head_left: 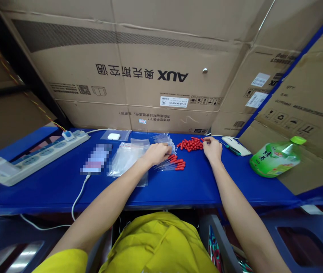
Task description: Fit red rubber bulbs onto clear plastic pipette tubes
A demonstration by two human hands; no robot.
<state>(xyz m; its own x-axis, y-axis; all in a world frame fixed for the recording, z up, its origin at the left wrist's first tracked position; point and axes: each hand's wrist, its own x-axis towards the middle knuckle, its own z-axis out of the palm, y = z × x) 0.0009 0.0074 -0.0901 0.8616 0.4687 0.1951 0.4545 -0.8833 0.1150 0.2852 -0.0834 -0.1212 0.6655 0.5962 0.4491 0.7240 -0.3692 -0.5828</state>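
A white power strip [46, 153] lines the left edge of a blue counter [195, 187]. Clear plastic bags [125, 161] lie mid-counter. The left hand [158, 152] curls over thin clear sticks [164, 166], some red-ended; its grip cannot be told. Toward the back edge, small red caps [191, 144] sit heaped; the right hand [212, 149], fingers bent, meets their right side, its hold unclear.

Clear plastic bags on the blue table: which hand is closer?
Left. The left hand is just right of the bags; the right hand is farther right, at the far-right edge of the red pile.
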